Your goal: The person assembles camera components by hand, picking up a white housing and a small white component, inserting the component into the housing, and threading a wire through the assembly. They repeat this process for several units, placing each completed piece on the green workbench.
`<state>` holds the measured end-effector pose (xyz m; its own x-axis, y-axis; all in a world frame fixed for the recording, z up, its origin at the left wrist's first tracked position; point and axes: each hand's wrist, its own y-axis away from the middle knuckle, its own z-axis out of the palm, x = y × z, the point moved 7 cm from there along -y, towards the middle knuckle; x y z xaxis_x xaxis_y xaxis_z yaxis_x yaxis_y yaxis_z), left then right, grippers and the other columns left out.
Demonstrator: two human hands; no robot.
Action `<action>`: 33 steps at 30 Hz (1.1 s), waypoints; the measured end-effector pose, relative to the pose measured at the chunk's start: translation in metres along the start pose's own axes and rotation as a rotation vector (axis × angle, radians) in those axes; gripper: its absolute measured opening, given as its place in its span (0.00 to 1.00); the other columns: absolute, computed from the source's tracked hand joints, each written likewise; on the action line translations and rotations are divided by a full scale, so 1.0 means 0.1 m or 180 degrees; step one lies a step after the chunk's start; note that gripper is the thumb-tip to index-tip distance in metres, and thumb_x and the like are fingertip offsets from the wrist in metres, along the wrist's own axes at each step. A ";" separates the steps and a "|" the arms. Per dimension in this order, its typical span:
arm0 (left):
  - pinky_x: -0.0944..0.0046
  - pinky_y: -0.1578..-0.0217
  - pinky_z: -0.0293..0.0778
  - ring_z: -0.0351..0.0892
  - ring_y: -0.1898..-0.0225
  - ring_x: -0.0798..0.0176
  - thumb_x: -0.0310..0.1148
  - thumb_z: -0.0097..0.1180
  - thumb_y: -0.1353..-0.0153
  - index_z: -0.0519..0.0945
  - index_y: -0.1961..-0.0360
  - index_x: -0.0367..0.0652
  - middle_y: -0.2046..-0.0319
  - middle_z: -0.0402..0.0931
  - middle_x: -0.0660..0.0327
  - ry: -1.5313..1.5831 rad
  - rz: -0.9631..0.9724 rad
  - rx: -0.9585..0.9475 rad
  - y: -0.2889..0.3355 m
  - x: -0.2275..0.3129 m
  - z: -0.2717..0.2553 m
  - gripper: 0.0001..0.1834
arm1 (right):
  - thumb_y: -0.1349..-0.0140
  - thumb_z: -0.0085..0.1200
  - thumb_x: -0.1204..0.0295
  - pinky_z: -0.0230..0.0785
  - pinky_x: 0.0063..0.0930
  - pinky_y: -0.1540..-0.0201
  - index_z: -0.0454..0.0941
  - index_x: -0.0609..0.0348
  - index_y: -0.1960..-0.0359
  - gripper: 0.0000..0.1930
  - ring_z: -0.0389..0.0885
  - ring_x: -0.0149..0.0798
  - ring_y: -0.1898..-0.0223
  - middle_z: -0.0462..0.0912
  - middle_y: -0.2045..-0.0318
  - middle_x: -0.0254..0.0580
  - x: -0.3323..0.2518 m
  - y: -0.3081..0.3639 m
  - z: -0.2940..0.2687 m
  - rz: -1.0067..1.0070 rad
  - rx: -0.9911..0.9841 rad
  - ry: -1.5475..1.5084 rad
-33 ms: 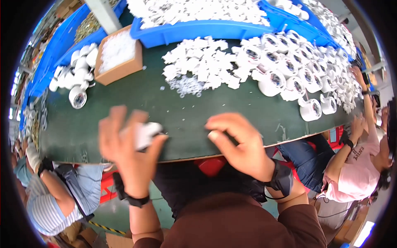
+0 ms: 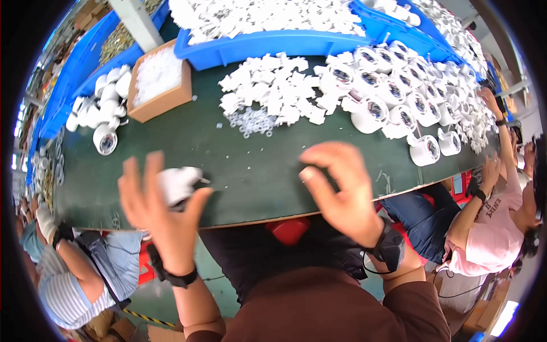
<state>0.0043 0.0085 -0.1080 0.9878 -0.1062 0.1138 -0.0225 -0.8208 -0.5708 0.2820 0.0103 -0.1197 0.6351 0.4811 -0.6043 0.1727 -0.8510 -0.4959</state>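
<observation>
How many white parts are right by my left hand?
1 visible: a white part, seen between the spread thumb and fingers of your left hand, partly covered. The hand may hide more.

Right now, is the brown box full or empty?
Full, or nearly so: white pieces fill the brown box up close to its rim.

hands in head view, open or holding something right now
Left hand: open, fingers spread beside a white part; contact cannot be told.
Right hand: open, loosely curled, nothing visible in it.
</observation>
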 end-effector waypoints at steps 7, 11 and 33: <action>0.41 0.33 0.54 0.55 0.30 0.38 0.34 0.73 0.47 0.66 0.28 0.42 0.28 0.57 0.43 0.0568 -0.0239 -0.0054 0.22 0.14 0.02 0.46 | 0.45 0.72 0.55 0.50 0.57 0.33 0.72 0.52 0.36 0.36 0.59 0.59 0.33 0.64 0.34 0.51 0.83 -0.10 -0.73 0.0600 0.0568 0.2600; 0.44 0.36 0.58 0.61 0.35 0.41 0.29 0.71 0.47 0.74 0.37 0.41 0.34 0.65 0.46 0.1208 -0.0224 -0.0458 0.32 0.46 0.15 0.34 | 0.47 0.74 0.60 0.56 0.51 0.35 0.71 0.59 0.40 0.35 0.64 0.58 0.37 0.73 0.41 0.51 0.68 -0.02 -0.67 0.0899 0.0485 0.2198; 0.52 0.50 0.68 0.72 0.53 0.45 0.27 0.55 0.38 0.76 0.49 0.38 0.50 0.75 0.50 0.2658 0.0442 -0.0801 0.18 1.08 0.23 0.16 | 0.31 0.56 0.82 0.69 0.21 0.50 0.78 0.64 0.46 0.13 0.75 0.24 0.55 0.77 0.56 0.33 -0.08 0.06 0.32 0.1384 -0.0814 -0.2930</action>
<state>0.1138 -0.0050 -0.1249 0.5407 -0.5088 0.6699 -0.2644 -0.8588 -0.4388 0.2540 0.0076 -0.1377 -0.1188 0.0064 -0.9929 0.2891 -0.9564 -0.0408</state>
